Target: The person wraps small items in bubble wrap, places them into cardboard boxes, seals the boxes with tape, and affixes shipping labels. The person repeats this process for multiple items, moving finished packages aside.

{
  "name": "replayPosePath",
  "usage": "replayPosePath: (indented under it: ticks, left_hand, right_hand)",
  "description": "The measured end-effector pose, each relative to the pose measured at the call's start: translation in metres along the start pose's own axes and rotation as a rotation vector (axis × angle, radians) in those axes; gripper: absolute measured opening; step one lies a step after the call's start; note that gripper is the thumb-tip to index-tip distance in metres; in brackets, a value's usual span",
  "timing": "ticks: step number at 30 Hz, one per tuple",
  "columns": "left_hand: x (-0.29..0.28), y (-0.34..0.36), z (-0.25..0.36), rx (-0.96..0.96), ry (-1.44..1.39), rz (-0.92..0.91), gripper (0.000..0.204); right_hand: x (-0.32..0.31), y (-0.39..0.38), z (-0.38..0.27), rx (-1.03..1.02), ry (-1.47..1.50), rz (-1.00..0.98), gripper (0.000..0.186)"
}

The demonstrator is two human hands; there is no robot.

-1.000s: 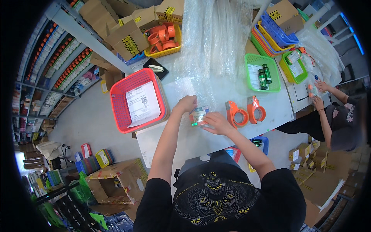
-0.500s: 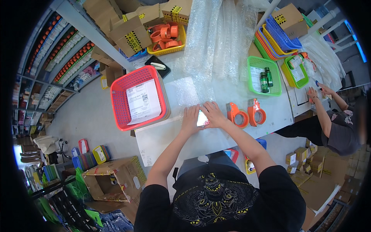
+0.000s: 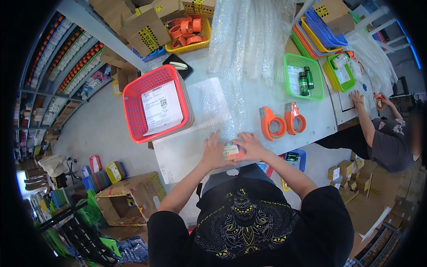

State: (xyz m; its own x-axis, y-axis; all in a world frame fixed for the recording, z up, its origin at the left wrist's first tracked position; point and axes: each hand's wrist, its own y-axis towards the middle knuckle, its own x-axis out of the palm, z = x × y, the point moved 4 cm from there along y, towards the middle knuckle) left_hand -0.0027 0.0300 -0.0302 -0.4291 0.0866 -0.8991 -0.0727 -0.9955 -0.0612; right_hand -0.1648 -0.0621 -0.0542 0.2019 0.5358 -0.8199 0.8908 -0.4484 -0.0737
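A small box [image 3: 233, 152] with a whitish and multicoloured face lies between my hands at the table's near edge. My left hand [image 3: 213, 151] presses on its left side, fingers bent and pointing away from me. On the right side, my right hand [image 3: 250, 147] grips it with thumb and fingers. Beneath and beyond the box runs a strip of clear bubble wrap [image 3: 229, 120], lying partly over a pale sheet. Where the wrap ends around the box is hard to see.
To the left stands a red basket [image 3: 126, 116] holding a printed sheet. Two orange tape dispensers [image 3: 276, 127] [image 3: 297, 122] lie right of my hands, below a green basket [image 3: 288, 60] with two dark green bottles [image 3: 304, 84]. A co-worker's hand [image 3: 357, 98] rests on the far-right table.
Both hands and the small box have come nearer to my body, and the bubble wrap strip now stretches out toward them. The co-worker's hands have moved apart, one holding an orange tape dispenser.
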Motion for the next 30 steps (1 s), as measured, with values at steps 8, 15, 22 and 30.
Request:
replayPosePath:
  ticks: [8, 15, 22, 30]
  left_hand:
    - [0.0, 0.025, 0.029, 0.077, 0.312, 0.107, 0.107]
    - [0.01, 0.071, -0.017, 0.099, 0.044, 0.107, 0.113]
    - [0.013, 0.097, -0.042, 0.111, -0.155, -0.081, 0.111]
    - [0.031, 0.071, -0.041, -0.04, 0.149, 0.176, 0.067]
  right_hand:
    - [-0.034, 0.076, 0.042, 0.182, 0.055, -0.16, 0.042]
    - [-0.041, 0.082, 0.028, 0.122, 0.089, 0.258, 0.019]
    - [-0.064, 0.215, 0.078, -0.117, -0.479, 0.594, 0.031]
    - [-0.103, 0.186, 0.056, -0.037, -0.222, -0.06, 0.01]
